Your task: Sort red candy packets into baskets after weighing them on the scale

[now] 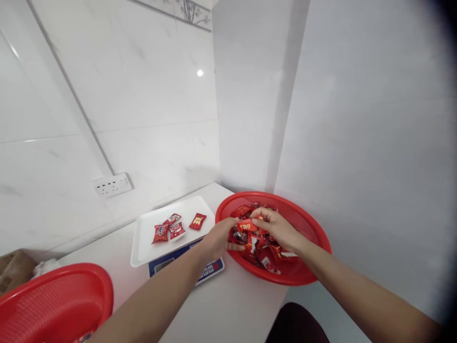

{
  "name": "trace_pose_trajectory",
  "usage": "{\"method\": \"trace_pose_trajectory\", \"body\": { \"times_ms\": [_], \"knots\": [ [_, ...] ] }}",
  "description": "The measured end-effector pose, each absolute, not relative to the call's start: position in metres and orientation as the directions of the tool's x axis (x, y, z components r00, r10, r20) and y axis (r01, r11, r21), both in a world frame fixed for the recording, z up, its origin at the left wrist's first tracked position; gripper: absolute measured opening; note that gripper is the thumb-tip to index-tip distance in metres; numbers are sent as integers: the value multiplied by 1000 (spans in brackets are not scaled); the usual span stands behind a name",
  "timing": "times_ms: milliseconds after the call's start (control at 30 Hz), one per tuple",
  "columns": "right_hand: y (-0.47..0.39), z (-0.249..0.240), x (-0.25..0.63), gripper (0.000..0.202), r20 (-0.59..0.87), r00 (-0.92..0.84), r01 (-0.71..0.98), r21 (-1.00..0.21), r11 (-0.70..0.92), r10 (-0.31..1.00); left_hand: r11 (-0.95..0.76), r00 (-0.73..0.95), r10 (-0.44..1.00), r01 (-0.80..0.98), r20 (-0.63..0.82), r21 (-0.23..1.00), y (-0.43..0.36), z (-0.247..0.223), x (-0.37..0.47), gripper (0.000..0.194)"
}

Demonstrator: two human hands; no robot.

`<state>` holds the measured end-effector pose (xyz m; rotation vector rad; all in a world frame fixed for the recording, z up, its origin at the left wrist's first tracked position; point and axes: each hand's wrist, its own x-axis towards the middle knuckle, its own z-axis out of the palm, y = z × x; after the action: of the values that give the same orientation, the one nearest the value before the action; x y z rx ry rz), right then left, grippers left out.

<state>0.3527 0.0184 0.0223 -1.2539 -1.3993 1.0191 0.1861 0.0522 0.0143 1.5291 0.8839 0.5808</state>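
Observation:
A red packet (pixel 246 225) is pinched between my left hand (pixel 222 237) and my right hand (pixel 276 226), above the right red basket (pixel 319 238). The fingertips of both hands are closed on its edges. Below them, many red-wrapped packets (pixel 266 259) lie in that basket. To the left, a white tray (pixel 146 238) sits on a blue scale (pixel 209 272), whose keys are partly hidden by my left forearm. On the tray are several small red packets, one (pixel 197 221) apart from a cluster (pixel 167 230).
Another red basket (pixel 82 286) stands at the lower left, its inside mostly cut off. Behind it is a brown cardboard box (pixel 16 271). A wall socket (pixel 112 185) is above the white table (pixel 228 309), and walls meet behind the right basket.

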Motion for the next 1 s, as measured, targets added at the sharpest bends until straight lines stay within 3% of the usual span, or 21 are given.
{"method": "trace_pose_trajectory", "body": {
  "times_ms": [133, 300, 433, 667, 933, 1000],
  "knots": [
    [16, 19, 342, 23, 93, -54, 97, -990, 98, 994, -6, 557, 824, 190, -103, 982, 47, 20, 178, 38],
    [5, 19, 329, 29, 60, 29, 228, -972, 52, 998, -131, 411, 912, 295, -1, 947, 71, 46, 129, 29],
    [-4, 14, 322, 32, 40, -5, 373, -927, 39, 999, -111, 203, 979, 426, 25, 898, 97, 55, 77, 29],
    [-9, 9, 311, 37, 18, 8, 351, -936, 14, 1000, -35, 10, 999, 527, 35, 849, 106, 47, 46, 31],
    [-16, -10, 327, 37, 18, -10, 390, -920, 20, 1000, -112, 102, 992, 391, 78, 914, 68, 83, 53, 32],
    [-17, -7, 324, 39, 39, -35, 405, -913, 50, 999, -149, 158, 983, 358, 98, 922, 55, 91, 62, 41]
  ]
}}
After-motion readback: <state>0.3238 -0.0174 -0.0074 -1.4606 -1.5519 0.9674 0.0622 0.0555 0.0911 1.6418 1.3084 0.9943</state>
